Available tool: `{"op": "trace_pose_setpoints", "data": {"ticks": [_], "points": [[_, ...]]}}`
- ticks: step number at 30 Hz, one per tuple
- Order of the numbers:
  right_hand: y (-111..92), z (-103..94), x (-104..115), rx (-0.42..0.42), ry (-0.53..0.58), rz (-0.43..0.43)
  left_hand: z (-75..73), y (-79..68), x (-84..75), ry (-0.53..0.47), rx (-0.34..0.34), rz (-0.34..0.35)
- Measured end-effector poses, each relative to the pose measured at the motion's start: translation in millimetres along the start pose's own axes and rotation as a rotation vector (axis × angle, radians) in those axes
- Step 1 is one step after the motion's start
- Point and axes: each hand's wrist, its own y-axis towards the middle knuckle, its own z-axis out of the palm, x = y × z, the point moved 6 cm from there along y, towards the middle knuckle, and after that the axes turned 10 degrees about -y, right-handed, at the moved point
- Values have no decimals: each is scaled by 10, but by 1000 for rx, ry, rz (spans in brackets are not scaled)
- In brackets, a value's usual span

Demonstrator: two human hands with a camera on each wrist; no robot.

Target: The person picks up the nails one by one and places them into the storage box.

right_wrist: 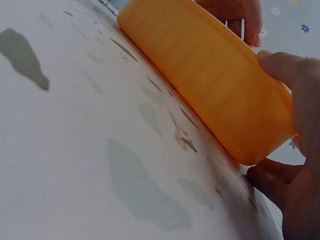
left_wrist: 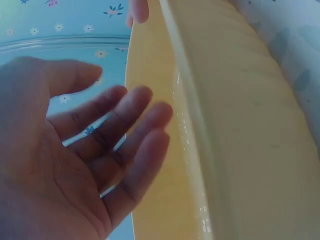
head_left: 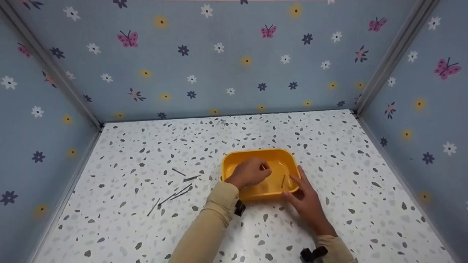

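Yellow plastic fills the middle of my head view: a shallow, rounded rectangular tray (head_left: pixel 267 193) sitting on the white, grey-flecked tabletop (head_left: pixel 146 146). I have the right hand (head_left: pixel 309 204) gripping its near right corner, fingers and thumb curled around the wall. I see the left hand (head_left: pixel 250 172) over the tray's interior, fingers loosely bent, thumb well apart from them, holding nothing. One slim, dark metal nail (head_left: pixel 283 181) lies inside, near the right end. Several more thin, dark metal nails (head_left: pixel 175 194) lie scattered left of the tray.
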Motion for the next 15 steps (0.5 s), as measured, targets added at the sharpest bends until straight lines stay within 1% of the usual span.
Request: {"op": "trace_pose_setpoints", "data": {"ticks": [3,7,9,11,15], "points": [[3,6,-6,3,6,3,13,-25,14,16,28,58],[-14,26,-15,9,5,15,36,-104,39,52,83,125],[-19,29,-11,11,-1,19,40,-149,51,74,98,155],[-14,19,1,7,-12,14,25,-187,46,105,91,187],[6,-7,30,-4,-19,-7,-29,-251,3,158,52,260]]}}
